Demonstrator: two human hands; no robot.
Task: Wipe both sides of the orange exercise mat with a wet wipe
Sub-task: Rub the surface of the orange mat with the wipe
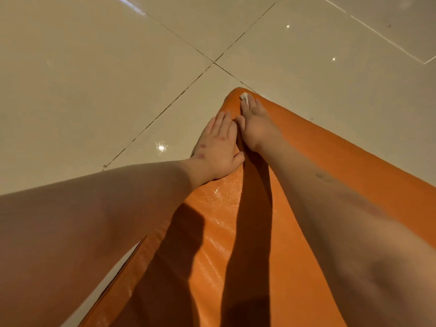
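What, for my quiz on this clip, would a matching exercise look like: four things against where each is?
Things: 1 left hand; 2 right hand; 3 wet wipe; 4 orange mat.
Places: A on the tiled floor; B peeking out at the mat's far end; C flat on the mat's left edge; D pressing the wipe down.
Pairs: 1-C, 2-D, 3-B, 4-A.

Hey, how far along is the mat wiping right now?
Partly done. The orange mat glistens wet near the middle, so that stretch looks wiped. The right hand presses the wet wipe at the far corner while the left hand rests flat. The underside isn't visible, likely still to do.
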